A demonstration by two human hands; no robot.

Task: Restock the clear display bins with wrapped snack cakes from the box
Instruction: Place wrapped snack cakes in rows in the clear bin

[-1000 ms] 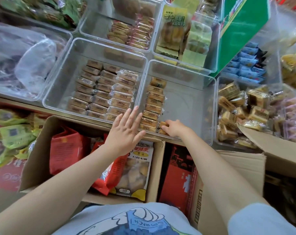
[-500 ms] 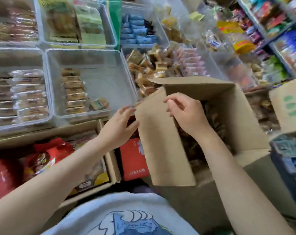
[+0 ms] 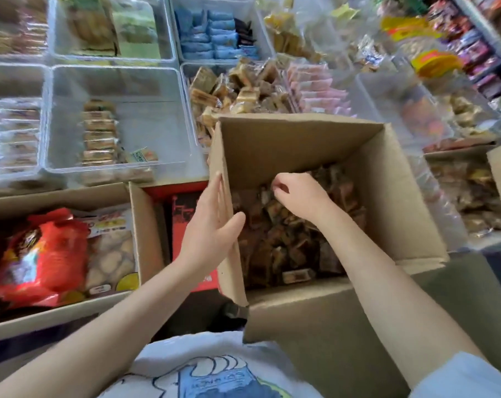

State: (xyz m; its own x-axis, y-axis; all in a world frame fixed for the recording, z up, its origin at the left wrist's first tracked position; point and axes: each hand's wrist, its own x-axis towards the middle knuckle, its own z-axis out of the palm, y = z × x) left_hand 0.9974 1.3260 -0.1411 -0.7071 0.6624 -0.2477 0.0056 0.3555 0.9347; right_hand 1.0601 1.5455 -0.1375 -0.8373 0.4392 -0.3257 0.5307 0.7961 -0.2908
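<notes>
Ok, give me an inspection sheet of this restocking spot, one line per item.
Surface: clear bins side by side; floor hidden.
Job's things: open cardboard box of wrapped snack cakes; target bin holds one row, mostly bare.
Clutter: second box with red snack bags.
Hands: left hand flat against the box's left flap; right hand curled down among the cakes, grip unclear.
Cables: nothing seen.
Surroundings: shop shelves of packaged snacks, blurred.
</notes>
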